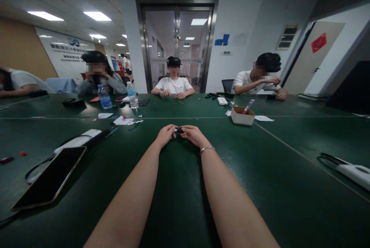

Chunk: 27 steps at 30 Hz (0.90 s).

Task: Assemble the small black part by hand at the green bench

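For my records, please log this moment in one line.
left hand: holding small dark object; right hand: same object; phone: on table, left; box: ahead, right

The smooth tabletop (260,178) has a soft sheen. The small item (179,129) shows shiny metal and dark, plastic-looking black. The bracelet (207,149) looks polished metal, the phone (52,178) glossy, the bottle (132,98) clear plastic, the door frame (141,44) shiny metal, the scrap (105,115) paper.

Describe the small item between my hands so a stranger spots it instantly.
On the green table, find the right hand, its wrist ringed by a silver bracelet. Between it and the left hand is the small black item with a silvery end: held, unlike the large phone lying flat.
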{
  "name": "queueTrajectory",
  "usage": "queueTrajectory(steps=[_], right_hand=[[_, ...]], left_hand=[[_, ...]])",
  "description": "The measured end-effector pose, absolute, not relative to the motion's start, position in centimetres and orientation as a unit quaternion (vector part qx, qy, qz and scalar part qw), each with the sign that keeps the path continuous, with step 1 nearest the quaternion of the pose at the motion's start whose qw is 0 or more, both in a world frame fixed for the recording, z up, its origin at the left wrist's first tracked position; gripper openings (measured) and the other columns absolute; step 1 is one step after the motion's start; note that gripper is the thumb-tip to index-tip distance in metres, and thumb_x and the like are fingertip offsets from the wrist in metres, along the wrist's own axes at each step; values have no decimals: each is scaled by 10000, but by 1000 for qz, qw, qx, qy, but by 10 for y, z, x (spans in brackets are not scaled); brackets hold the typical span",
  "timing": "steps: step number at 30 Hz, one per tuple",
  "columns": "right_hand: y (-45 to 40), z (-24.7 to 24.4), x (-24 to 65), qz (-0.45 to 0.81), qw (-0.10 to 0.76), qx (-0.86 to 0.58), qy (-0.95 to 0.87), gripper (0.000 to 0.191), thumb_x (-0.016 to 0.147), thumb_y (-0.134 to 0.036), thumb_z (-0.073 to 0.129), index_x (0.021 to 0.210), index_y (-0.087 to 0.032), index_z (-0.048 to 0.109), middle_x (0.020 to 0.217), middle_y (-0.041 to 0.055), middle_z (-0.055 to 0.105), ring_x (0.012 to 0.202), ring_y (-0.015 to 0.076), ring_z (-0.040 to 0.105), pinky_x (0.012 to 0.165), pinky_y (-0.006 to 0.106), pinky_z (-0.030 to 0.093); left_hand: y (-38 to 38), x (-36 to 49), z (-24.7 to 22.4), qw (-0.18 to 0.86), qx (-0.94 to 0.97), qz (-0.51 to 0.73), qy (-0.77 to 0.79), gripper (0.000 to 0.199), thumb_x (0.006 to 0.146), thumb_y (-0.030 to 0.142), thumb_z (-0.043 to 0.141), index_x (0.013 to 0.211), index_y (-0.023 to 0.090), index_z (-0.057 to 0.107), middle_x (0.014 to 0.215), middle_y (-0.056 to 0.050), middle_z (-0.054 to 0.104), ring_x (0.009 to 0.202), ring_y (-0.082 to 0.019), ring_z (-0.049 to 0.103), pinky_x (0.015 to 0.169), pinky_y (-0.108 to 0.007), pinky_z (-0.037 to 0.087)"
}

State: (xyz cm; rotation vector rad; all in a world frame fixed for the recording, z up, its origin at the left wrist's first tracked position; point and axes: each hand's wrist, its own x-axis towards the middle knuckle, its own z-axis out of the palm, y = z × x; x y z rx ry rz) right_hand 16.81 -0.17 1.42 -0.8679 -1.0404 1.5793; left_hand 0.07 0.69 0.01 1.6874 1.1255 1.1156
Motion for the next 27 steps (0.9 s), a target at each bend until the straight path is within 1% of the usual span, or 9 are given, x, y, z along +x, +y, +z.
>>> queueTrajectory(steps=[3, 7, 9, 14, 16, 20, 22, 25, 27], right_hand=[[-2, 14, 168, 655, 506, -361, -430, 80, 791, 17, 608, 817, -51, 640, 673, 86, 631, 498, 101, 588, 468, 172, 503], [-3, 15, 168, 654, 508, -364, -427, 103, 808, 29, 571, 816, -48, 640, 665, 85, 631, 498, 105, 589, 473, 177, 506], [-3, 16, 168, 653, 508, -365, -427, 120, 821, 31, 548, 818, -49, 637, 666, 81, 632, 497, 103, 588, 474, 178, 508], [-2, 15, 168, 653, 503, -368, -431, 118, 835, 20, 538, 846, -48, 633, 655, 73, 627, 500, 100, 591, 475, 167, 506], [-1, 14, 169, 653, 504, -370, -428, 101, 819, 21, 563, 840, -48, 635, 646, 69, 624, 501, 102, 591, 480, 171, 508], [-1, 14, 168, 656, 503, -366, -428, 93, 813, 19, 575, 838, -47, 636, 652, 72, 623, 505, 104, 593, 488, 177, 510], [-1, 14, 168, 657, 501, -368, -427, 100, 823, 19, 562, 844, -48, 634, 658, 77, 625, 506, 105, 593, 487, 177, 509], [0, 13, 168, 655, 504, -370, -424, 93, 817, 13, 576, 844, -53, 637, 654, 74, 623, 512, 108, 594, 486, 179, 508], [1, 12, 168, 656, 505, -364, -427, 88, 811, 9, 586, 842, -55, 639, 658, 73, 625, 518, 109, 595, 489, 181, 510]], left_hand=[[7, 0, -1, 385, 667, 452, 451, 307, 778, 317, 498, 1019, 168, 615, 689, -5, 592, 504, -92, 461, 508, -213, 367], [8, 0, -3, 385, 680, 435, 447, 365, 830, 420, 441, 1019, 162, 615, 587, 2, 569, 484, -101, 451, 500, -212, 355], [8, -1, -3, 384, 683, 429, 449, 397, 844, 450, 412, 1012, 157, 620, 600, -8, 579, 491, -103, 456, 504, -214, 358], [8, -1, -3, 368, 669, 452, 461, 315, 773, 316, 535, 1046, 178, 614, 811, -28, 604, 567, -94, 490, 552, -217, 404], [8, 0, -3, 371, 667, 454, 459, 313, 757, 287, 550, 1042, 173, 612, 787, -25, 592, 595, -101, 502, 550, -211, 403], [7, 0, -3, 379, 674, 444, 451, 301, 811, 355, 481, 988, 158, 624, 688, -14, 565, 575, -107, 494, 529, -211, 392], [8, 0, -3, 374, 676, 444, 454, 304, 808, 362, 488, 994, 163, 624, 720, -17, 578, 563, -100, 490, 538, -216, 401], [8, -1, -3, 366, 672, 457, 454, 305, 763, 312, 550, 1028, 177, 618, 819, -28, 600, 573, -92, 503, 564, -224, 422], [7, -1, -3, 370, 671, 462, 447, 302, 754, 304, 557, 1019, 173, 621, 805, -30, 605, 595, -102, 520, 555, -221, 418]])
